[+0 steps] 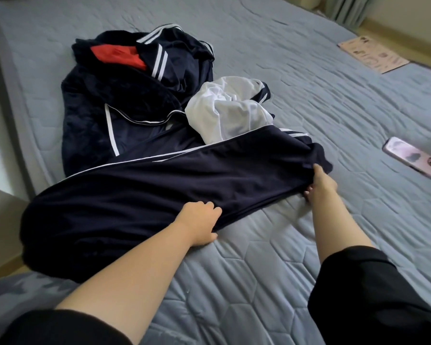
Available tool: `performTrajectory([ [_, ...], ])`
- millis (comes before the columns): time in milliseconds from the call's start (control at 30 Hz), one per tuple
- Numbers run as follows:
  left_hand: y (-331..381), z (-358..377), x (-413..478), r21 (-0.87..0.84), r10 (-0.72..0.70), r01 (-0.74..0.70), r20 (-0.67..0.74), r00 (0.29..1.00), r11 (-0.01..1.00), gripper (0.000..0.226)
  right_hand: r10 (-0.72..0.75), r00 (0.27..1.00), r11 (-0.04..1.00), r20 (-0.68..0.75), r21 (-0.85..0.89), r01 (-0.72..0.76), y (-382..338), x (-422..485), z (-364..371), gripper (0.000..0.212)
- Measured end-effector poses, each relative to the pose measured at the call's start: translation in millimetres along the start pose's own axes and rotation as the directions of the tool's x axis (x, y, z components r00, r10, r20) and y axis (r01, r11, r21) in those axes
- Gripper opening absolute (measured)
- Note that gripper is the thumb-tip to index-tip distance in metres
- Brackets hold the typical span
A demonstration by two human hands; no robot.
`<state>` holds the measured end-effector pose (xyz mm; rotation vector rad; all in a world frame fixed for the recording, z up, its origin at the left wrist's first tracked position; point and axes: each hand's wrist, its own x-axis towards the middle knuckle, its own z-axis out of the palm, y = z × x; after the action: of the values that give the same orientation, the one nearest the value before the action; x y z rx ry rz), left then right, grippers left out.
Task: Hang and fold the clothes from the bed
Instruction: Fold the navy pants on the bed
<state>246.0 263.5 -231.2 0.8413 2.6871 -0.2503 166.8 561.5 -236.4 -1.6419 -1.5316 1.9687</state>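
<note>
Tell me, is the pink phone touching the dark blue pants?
Apart. The head view shows a wide strip of bare grey bed cover between the pink phone and the nearest end of the dark blue pants.

Single head-worn wide-angle view: looks forward and down across bed [259, 270] from near edge; left hand [199, 224], right hand [320, 185] at close range, mid-frame.

A pink phone [412, 160] lies well apart from a printed sheet [373, 54].
</note>
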Motion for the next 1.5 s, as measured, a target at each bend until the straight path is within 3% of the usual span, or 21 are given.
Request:
performTrajectory([
  [67,3,-4,2,-0.067,-0.005,0.008,0.050,0.999,0.998,0.023,-0.048,0.999,0.997,0.006,0.060,0.048,-7,0,2,0.049],
  [100,2,-7,4,-0.159,-0.015,0.030,0.095,0.995,0.987,0.021,-0.166,0.983,0.983,-0.084,0.065,0.172,-10,2,3,0.045],
  [167,-5,-14,9,-0.407,-0.005,0.087,0.198,0.980,0.909,0.017,-0.418,0.867,0.903,-0.270,-0.021,0.429,-11,0,2,0.040],
  [200,-8,-18,12,-0.484,0.012,0.107,0.237,0.971,0.869,0.017,-0.473,0.821,0.877,-0.320,-0.087,0.472,-5,2,0,0.042],
  [300,-9,-21,9,-0.453,0.082,0.073,0.314,0.946,0.889,0.018,-0.408,0.835,0.879,-0.369,-0.407,0.249,18,3,-10,0.058],
  [333,-7,-18,8,-0.417,0.098,0.055,0.338,0.936,0.907,0.017,-0.434,0.838,0.800,-0.331,-0.569,0.190,23,-1,-12,0.068],
  [400,-2,-12,7,-0.402,0.118,0.035,0.350,0.929,0.915,0.010,-0.635,0.758,0.567,-0.147,-0.755,0.329,26,-2,-11,0.083],
  [467,-3,-12,8,-0.445,0.099,0.067,0.341,0.935,0.893,0.011,-0.807,0.588,0.353,0.061,-0.748,0.562,20,-4,-4,0.074],
  [500,-4,-13,9,-0.470,0.080,0.097,0.343,0.936,0.877,0.018,-0.835,0.535,0.305,0.131,-0.699,0.646,15,-3,1,0.062],
  [567,-6,-14,11,-0.489,0.053,0.132,0.347,0.936,0.862,0.028,-0.775,0.605,0.378,0.185,-0.631,0.677,4,0,12,0.038],
  [633,-6,-15,12,-0.446,0.021,0.111,0.280,0.960,0.888,0.025,-0.649,0.730,0.376,0.214,-0.744,0.552,-7,3,22,0.040],
  [700,-9,-17,14,-0.318,-0.065,0.083,0.066,0.996,0.944,0.014,-0.511,0.806,0.165,0.298,-0.887,0.432,-17,8,30,0.050],
  [767,-16,-21,18,-0.128,-0.148,0.129,-0.152,0.977,0.983,0.025,-0.355,0.861,-0.037,0.364,-0.926,0.376,-27,8,34,0.048],
  [800,-23,-22,21,-0.073,-0.184,0.172,-0.218,0.959,0.982,0.032,-0.299,0.875,-0.075,0.381,-0.924,0.376,-31,9,35,0.040],
  [900,-47,-23,25,-0.108,-0.336,0.319,-0.207,0.919,0.941,0.053,-0.315,0.873,0.031,0.372,-0.915,0.401,-39,12,37,0.021],
  [1033,-73,-18,20,-0.161,-0.419,0.413,-0.006,0.908,0.896,0.059,-0.460,0.846,0.431,0.269,-0.766,0.478,-41,19,31,0.012],
  [1200,-81,-14,14,-0.123,-0.361,0.360,0.016,0.933,0.925,0.061,-0.162,0.948,0.669,0.273,-0.676,0.309,-56,13,36,0.044],
  [1267,-81,-13,14,-0.129,-0.353,0.354,0.035,0.935,0.926,0.062,0.014,0.933,0.762,0.359,-0.608,0.222,-63,18,39,0.037],
  [1333,-81,-12,13,-0.126,-0.347,0.350,0.044,0.937,0.928,0.064,0.070,0.903,0.739,0.423,-0.630,0.237,-65,24,38,0.024],
  [1433,-81,-12,14,-0.117,-0.337,0.341,0.053,0.940,0.933,0.066,-0.184,0.916,0.745,0.355,-0.558,0.366,-61,28,36,0.016],
  [1500,-81,-13,14,-0.109,-0.338,0.343,0.057,0.939,0.933,0.068,-0.503,0.854,0.718,0.132,-0.488,0.497,-61,31,34,0.042],
])
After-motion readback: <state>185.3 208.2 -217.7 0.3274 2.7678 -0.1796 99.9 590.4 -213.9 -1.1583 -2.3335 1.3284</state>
